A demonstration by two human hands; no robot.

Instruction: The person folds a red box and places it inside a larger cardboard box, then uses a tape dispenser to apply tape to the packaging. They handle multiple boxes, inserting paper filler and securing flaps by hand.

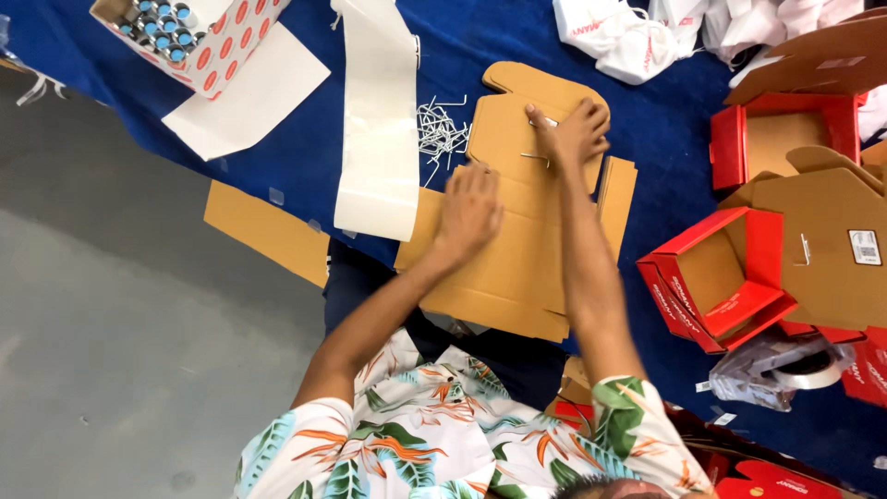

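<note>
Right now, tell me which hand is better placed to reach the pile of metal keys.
Left. The left hand lies open and empty on the cardboard blank, close to the pile of metal keys; the right hand is farther off, fingers on a loose key.

Metal hooks (442, 129) lie between the paper strip (379, 120) and flat carton (517, 231).

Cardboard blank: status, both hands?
Left hand flat on the cardboard blank. Right hand pressing its upper flap, by a metal hex key. Pile of hex keys at the blank's left edge; nothing blocking.
</note>
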